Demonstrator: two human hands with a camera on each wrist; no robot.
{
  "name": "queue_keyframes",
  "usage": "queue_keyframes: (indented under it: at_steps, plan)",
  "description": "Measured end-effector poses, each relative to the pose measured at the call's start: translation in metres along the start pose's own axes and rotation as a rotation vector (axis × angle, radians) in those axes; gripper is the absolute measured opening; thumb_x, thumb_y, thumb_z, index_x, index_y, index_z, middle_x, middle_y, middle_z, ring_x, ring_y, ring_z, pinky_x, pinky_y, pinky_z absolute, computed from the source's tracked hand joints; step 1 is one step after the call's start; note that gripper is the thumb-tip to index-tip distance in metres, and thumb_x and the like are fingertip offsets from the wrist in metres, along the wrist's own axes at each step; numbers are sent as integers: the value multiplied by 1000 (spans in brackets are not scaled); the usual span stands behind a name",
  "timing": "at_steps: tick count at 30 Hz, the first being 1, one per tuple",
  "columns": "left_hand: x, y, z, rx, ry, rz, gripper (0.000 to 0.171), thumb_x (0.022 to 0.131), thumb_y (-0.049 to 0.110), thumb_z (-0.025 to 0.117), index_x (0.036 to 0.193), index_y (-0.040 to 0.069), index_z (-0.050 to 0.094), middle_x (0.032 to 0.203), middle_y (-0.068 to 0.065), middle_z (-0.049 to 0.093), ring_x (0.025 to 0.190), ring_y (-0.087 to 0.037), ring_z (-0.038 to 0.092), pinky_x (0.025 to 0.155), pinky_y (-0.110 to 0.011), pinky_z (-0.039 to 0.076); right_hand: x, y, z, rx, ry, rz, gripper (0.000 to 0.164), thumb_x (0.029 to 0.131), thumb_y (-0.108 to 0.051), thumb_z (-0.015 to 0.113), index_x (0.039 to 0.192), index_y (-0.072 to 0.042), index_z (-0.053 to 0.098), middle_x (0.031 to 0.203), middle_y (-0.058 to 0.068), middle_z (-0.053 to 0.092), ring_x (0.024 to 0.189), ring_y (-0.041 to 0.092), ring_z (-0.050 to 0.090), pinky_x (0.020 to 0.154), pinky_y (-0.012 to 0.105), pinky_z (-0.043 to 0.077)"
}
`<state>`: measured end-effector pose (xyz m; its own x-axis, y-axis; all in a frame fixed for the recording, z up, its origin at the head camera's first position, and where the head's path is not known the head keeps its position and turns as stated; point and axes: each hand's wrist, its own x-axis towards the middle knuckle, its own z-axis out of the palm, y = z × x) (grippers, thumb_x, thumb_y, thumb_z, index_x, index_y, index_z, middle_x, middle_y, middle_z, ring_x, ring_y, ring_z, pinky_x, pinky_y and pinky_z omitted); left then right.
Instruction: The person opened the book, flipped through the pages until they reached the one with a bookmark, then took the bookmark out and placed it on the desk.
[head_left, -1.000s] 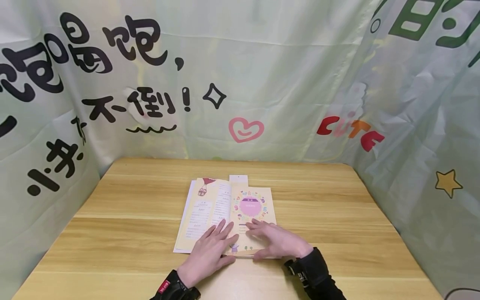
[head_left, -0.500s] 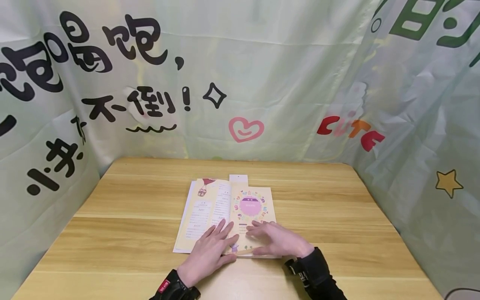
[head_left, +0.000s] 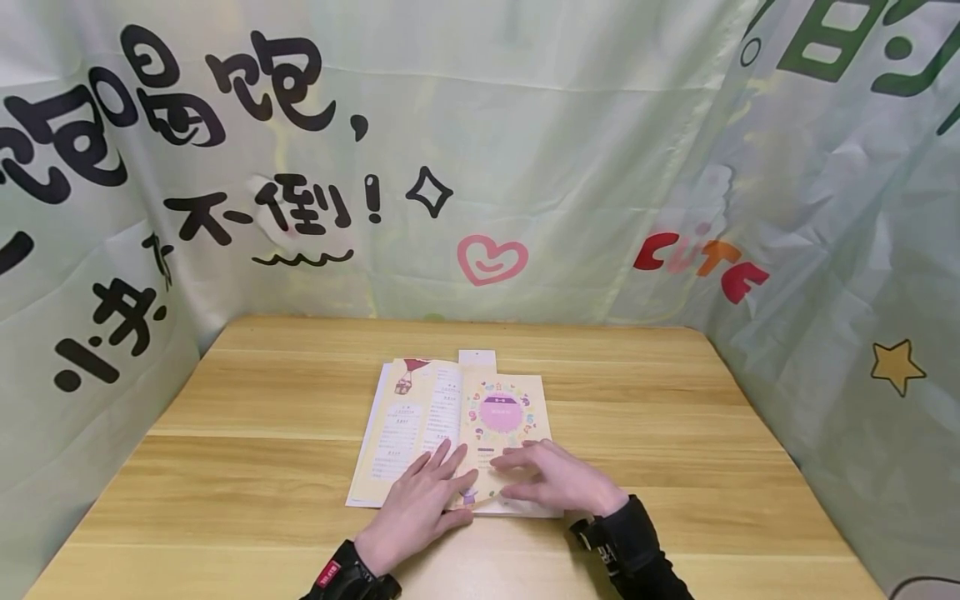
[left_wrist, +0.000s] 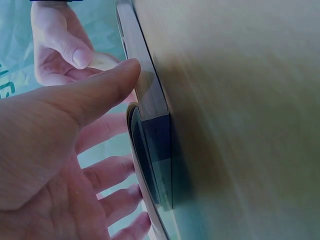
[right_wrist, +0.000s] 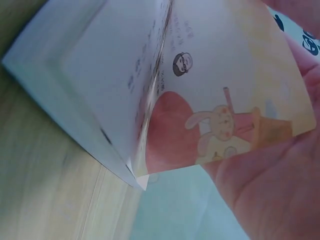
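Observation:
An open book lies on the table with printed text on its left side. Its right-hand page carries a pink circle ringed by small drawings. My left hand rests on the lower part of the left page, fingers spread, thumb near the bottom edge. My right hand pinches that right-hand page by its lower right part and holds it bent up off the block of pages beneath. In the right wrist view the underside of the lifted page shows a rabbit drawing.
A pale tab sticks out past the book's top edge. The wooden table spreads on all sides, with a printed cloth hanging behind it and at both sides. A dark curved edge shows at lower right.
The lower right corner of the right-hand page has risen and bent leftward with my right hand, baring more of the page beneath. My left hand has stayed in place.

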<state>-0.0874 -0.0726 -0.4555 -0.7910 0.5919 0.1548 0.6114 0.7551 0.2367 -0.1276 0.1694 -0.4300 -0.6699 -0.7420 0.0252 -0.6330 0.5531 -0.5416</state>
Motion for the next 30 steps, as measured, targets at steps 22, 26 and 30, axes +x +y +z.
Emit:
queue_keyframes:
  at_steps: [22,26,30]
  plan:
    - [-1,0,2,11,39,18,50,86,42,65,126,12,65,143,-17,47,134,-36,35,106,-55,37,2,3,-4,53,143,-82,53,72,16,61,123,3,63,92,3,74,90,12,66,95,48,49]
    - [-1,1,2,17,36,14,50,87,43,64,127,13,64,143,-17,47,134,-36,35,106,-54,37,3,2,-4,26,212,-105,46,73,14,65,118,2,65,90,3,75,86,10,68,105,61,33]
    - [0,1,2,13,31,8,50,87,43,63,127,13,63,143,-17,47,134,-35,35,106,-54,37,4,5,-3,11,283,-148,41,74,12,69,113,3,68,88,2,75,83,9,68,104,64,32]
